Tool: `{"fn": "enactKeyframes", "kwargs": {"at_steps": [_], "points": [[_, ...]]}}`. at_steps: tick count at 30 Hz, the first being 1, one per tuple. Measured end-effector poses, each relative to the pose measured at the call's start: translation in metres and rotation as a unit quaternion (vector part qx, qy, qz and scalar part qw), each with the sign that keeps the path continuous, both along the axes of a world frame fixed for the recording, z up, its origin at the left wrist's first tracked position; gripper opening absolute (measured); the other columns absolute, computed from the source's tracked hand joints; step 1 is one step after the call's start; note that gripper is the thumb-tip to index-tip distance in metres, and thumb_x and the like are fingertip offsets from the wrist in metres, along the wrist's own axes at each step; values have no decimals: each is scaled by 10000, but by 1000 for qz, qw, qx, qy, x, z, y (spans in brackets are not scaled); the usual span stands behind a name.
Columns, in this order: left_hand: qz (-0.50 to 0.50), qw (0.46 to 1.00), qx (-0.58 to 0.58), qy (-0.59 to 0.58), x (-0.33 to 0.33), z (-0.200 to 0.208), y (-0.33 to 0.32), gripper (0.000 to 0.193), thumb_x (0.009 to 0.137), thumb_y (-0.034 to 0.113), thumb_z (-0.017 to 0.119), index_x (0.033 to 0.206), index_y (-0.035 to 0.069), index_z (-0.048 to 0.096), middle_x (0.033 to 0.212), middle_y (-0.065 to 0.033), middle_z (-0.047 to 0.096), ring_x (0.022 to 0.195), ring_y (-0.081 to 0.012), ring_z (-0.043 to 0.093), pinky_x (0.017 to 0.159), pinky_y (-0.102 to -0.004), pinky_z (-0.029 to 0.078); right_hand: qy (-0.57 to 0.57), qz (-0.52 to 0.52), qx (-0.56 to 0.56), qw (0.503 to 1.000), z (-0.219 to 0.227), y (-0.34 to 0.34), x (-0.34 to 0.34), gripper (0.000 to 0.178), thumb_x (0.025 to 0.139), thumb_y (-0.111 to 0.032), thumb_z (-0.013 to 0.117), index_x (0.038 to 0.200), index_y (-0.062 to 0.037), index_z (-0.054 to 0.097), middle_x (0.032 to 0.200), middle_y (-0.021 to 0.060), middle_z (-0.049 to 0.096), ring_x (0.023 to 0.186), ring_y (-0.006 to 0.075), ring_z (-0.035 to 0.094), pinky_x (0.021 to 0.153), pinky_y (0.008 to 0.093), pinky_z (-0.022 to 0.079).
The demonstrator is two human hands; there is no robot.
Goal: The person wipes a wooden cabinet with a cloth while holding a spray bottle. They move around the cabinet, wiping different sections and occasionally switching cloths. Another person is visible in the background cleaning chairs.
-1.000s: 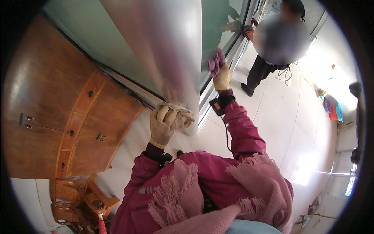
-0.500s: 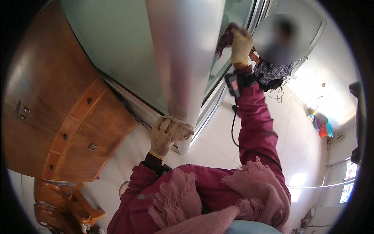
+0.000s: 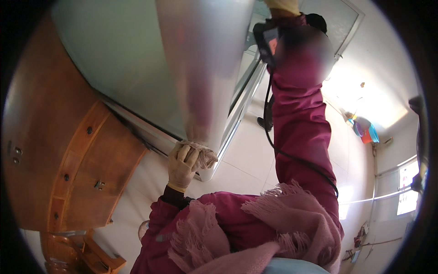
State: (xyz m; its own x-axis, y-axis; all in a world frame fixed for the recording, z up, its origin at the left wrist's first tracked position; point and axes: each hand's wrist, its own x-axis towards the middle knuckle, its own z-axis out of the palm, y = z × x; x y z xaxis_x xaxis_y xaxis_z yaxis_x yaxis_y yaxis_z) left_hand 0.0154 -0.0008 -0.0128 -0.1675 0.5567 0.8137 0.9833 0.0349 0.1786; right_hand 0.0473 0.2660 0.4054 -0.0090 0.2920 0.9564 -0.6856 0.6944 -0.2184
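In a pale glove, my left hand (image 3: 181, 165) grips a bunched beige cloth (image 3: 204, 156). The cloth presses against the foot of a shiny metal corner column (image 3: 205, 50). Greenish glass panels (image 3: 118, 55) stand on both sides of the column. My right hand (image 3: 282, 6), also gloved, reaches up to the top edge of the view, where only the wrist end of the glove shows. Its fingers and anything in them are out of sight. A dark device with a cable (image 3: 267, 43) is strapped at my right wrist.
A brown wooden cabinet (image 3: 82, 169) stands at the left, with a wooden chair (image 3: 77, 255) below it. Beyond my right arm is another person, partly hidden, with a dark shoe (image 3: 262, 123) on the tiles. Colourful basins (image 3: 370, 134) sit by the right wall.
My right arm has stretched farther up, taking the hand and its dark purple cloth mostly out of view. My left hand stays on the beige cloth at the column. The view has shifted slightly.
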Motion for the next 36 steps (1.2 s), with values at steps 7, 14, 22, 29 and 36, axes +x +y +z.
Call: {"fn": "enactKeyframes", "kwargs": {"at_steps": [7,14,22,29,36], "points": [[-12,1000,-2,-10,-3,-6,2,681,568,43,896,1193,139,644,1231,-77,553,1118,-384,588,876,-481,550,-41,-36,8,998,-83,-3,12,428,850,73,538,1247,1,681,944,18,689,801,108,617,713,231,502],[2,999,-27,-31,3,-8,0,660,641,50,872,1253,156,648,1291,-83,540,1202,-396,536,971,-506,501,-119,-120,21,985,-202,-4,33,391,691,92,704,1052,-58,716,1009,113,649,990,319,616,903,384,489],[11,997,-53,-50,4,-15,-5,524,774,38,779,1268,145,639,1296,-104,544,1228,-406,523,1017,-515,469,-240,-109,-62,963,-348,-18,44,337,708,69,723,1001,-56,613,1064,164,573,1037,406,542,922,459,454],[50,996,-59,-42,10,-22,-5,382,848,31,687,1225,91,661,1294,-117,542,1226,-395,529,1020,-511,461,-382,-69,-204,899,-466,-28,54,246,793,27,672,1016,-1,573,897,163,628,852,354,633,749,417,505],[69,993,-84,-41,11,-27,-5,404,828,23,677,1229,75,671,1302,-120,543,1237,-394,522,1037,-510,459,-480,16,-344,807,-518,-48,68,247,858,-1,646,1095,28,582,785,81,647,605,151,610,514,310,487]]}}
